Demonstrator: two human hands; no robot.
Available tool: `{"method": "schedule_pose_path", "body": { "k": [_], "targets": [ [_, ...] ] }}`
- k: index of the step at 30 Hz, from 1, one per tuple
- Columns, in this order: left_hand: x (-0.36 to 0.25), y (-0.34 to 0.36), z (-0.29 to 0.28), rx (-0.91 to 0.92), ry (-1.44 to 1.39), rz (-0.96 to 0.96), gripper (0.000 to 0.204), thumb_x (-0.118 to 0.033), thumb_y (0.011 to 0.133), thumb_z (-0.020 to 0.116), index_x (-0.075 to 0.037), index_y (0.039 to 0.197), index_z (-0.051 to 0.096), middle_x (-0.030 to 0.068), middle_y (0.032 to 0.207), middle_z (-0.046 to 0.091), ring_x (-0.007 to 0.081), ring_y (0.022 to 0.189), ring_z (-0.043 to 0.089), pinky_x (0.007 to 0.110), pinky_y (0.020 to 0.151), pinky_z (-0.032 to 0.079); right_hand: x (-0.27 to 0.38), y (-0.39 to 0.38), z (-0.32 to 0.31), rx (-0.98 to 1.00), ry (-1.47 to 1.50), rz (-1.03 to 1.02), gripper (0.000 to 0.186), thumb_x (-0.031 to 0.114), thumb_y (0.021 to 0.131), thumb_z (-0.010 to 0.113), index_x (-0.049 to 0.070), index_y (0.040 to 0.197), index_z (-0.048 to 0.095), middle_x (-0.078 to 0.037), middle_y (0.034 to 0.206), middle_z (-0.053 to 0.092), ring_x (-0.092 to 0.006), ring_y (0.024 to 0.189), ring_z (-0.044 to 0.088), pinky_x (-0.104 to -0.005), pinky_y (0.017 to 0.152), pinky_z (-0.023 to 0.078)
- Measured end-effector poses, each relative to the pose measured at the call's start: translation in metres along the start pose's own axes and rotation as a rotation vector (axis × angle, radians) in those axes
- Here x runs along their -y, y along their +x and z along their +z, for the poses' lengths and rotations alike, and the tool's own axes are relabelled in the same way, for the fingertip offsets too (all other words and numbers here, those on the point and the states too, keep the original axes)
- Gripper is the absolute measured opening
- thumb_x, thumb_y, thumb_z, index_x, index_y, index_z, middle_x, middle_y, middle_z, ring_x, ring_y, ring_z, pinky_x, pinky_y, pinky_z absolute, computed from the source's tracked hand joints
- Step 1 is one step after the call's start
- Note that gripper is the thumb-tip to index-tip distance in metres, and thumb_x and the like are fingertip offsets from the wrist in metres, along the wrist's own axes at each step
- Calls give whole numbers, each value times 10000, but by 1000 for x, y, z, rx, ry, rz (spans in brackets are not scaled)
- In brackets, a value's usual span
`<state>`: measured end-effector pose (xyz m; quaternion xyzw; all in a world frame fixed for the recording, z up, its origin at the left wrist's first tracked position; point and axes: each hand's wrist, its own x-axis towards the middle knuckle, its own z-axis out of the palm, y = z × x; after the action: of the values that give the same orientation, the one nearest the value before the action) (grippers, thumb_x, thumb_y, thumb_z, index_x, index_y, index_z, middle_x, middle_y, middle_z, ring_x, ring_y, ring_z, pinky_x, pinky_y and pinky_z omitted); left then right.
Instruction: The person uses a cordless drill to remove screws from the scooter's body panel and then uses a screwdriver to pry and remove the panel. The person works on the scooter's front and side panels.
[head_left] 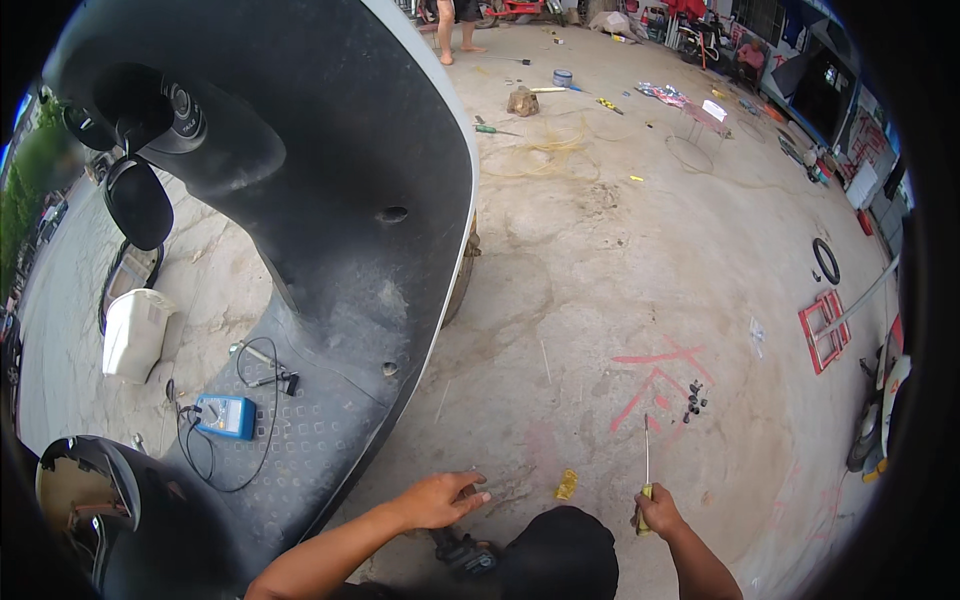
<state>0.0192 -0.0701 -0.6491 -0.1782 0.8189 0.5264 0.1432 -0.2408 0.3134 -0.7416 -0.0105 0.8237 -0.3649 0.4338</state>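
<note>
My right hand is closed round the yellow handle of a screwdriver, its long thin shaft pointing away from me above the concrete. A small heap of dark parts, perhaps screws or clips, lies on the ground just beyond it. My left hand is empty, with its fingers apart, beside the lower edge of a scooter with a black inner panel and pale rim. On the scooter's footboard rests a blue multimeter with black leads. Between my hands, near my knee, lies a crumpled yellow wrapper.
A white plastic cover stands left of the scooter. Red marks are painted on the concrete. Farther off are a green-handled screwdriver, a stone block, a small stool, a red frame and a standing person's legs.
</note>
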Motion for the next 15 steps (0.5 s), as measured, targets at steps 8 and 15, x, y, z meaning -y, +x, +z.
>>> {"method": "schedule_pose_path", "body": {
  "k": [8, 15],
  "targets": [
    [12, 5, -1, 12, 48, 15, 423, -368, 954, 631, 3, 1156, 629, 134, 882, 719, 301, 825, 685, 377, 737, 516, -57, -87, -145, -150, -975, -88, 382, 181, 775, 629, 80, 1138, 691, -200, 1039, 711, -332, 886, 703, -404, 849, 569],
    [28, 8, 3, 74, 14, -52, 435, -378, 958, 628, -2, 1176, 625, 153, 939, 720, 270, 869, 691, 365, 764, 524, -34, -51, -107, -235, -1161, 100, 256, 202, 747, 640, 165, 953, 786, -131, 931, 735, -331, 904, 694, -397, 860, 561]
  ]
}}
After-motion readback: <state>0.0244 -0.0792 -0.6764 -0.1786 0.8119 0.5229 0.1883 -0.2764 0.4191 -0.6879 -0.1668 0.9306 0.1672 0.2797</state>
